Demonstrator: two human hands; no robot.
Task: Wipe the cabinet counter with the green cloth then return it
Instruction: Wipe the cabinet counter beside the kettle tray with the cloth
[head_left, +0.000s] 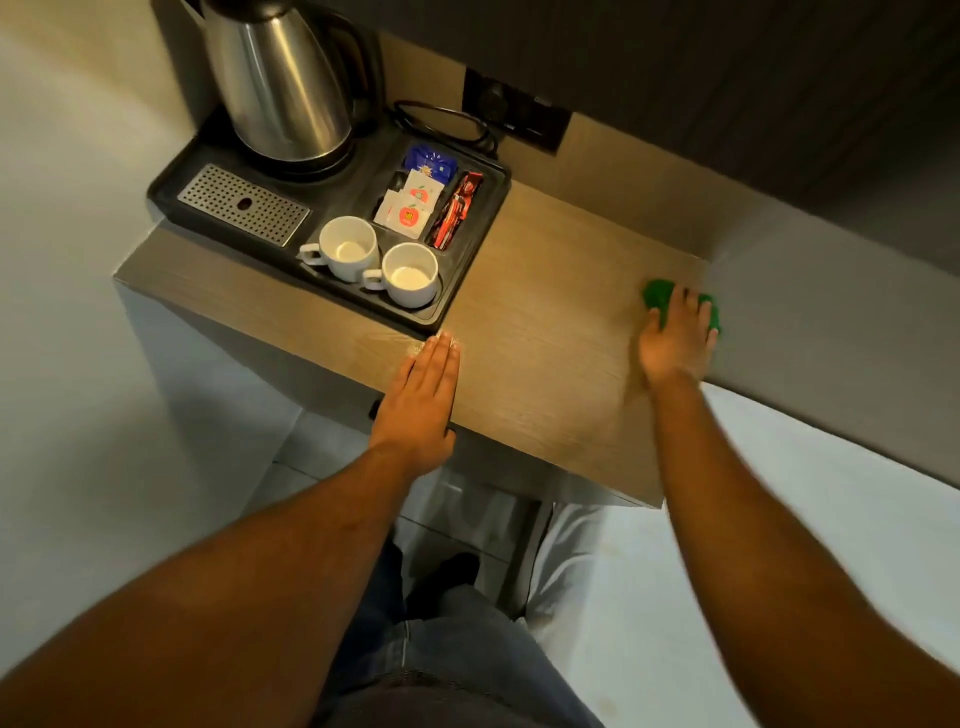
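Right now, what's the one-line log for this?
step: wiping | right hand: presses green cloth on counter | left hand: flat on counter

Counter, centre: pale wood-grain top, smooth, matt with a faint sheen. Cloth, right edge: green fabric, soft, matt. Kettle, upper left: brushed steel, glossy, reflective. Tray: black plastic, matt. Grille: perforated metal, satin. Cups: white glazed ceramic. Sachets: white paper. Wrappers: red, glossy.

Flat left hand, outstretched right hand (fingers spread)
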